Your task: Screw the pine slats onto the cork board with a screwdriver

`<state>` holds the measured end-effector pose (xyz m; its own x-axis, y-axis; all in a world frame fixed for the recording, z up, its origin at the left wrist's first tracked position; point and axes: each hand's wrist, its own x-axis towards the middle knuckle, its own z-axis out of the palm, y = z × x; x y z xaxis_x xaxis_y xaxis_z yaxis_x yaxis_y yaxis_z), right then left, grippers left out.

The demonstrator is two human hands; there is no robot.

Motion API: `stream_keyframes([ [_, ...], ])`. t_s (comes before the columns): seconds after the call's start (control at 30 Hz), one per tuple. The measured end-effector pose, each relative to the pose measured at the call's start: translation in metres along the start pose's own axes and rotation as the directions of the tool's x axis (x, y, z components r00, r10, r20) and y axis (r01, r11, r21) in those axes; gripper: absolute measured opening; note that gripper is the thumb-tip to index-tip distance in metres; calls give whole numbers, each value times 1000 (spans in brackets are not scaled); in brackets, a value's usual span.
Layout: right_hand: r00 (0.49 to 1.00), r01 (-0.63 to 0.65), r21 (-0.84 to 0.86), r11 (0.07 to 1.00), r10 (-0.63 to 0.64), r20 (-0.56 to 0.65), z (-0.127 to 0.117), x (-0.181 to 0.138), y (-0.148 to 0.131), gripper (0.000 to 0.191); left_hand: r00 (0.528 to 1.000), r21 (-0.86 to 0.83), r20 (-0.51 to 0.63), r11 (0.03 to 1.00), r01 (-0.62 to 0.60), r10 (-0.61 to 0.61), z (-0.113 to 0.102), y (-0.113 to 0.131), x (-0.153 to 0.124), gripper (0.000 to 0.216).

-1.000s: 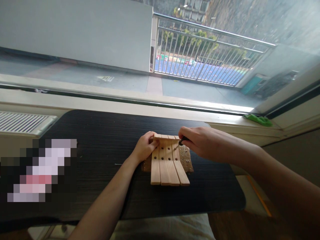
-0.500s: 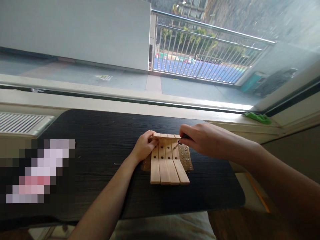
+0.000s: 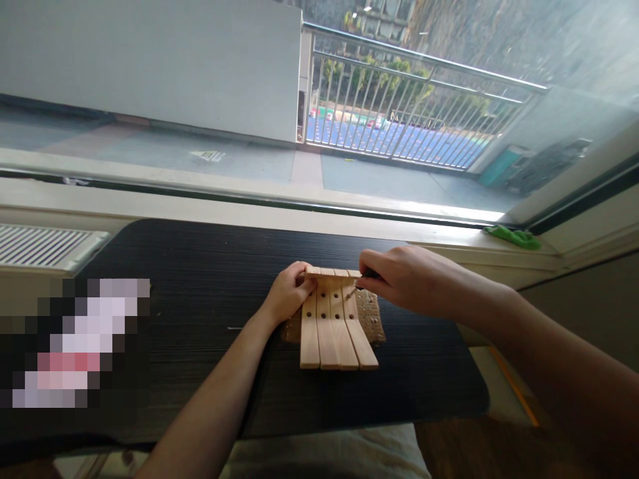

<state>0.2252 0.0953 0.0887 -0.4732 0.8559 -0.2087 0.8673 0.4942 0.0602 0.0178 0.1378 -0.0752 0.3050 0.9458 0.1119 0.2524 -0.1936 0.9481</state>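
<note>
The slatted wooden piece [image 3: 332, 339] serves as the reference; it lies across a brown pad [image 3: 373, 318] on the black table [image 3: 210, 286], its raised edge at the far end. Over the last second almost nothing changes: the framing shifts slightly, while the piece and both hands keep their positions. The left hand [image 3: 289, 289] remains clamped on the piece's far left corner, thumb on top. The right hand [image 3: 387, 271], beyond the far right corner, remains closed around the dark handle of a hand tool [image 3: 369, 273]. The shaft slants down to the rightmost slat, tip at the far row of holes; seating depth and rotation cannot be told. This steadiness suggests that work at this one point is still in hand. A thin metal rod [image 3: 234, 328] lies left of the piece.
</note>
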Motion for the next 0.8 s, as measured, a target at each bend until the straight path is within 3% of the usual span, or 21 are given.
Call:
stream_keyframes([
  [0.43,999,-31,-76,997,32,19,-4,1,-5,26,1000,-1,2,1000,-21,21,1,-2,1,10],
  [0.8,1000,3,9,1000,-3,-12,-6,-4,-9,19,1000,-7,9,1000,-22,22,2,-7,2,8],
])
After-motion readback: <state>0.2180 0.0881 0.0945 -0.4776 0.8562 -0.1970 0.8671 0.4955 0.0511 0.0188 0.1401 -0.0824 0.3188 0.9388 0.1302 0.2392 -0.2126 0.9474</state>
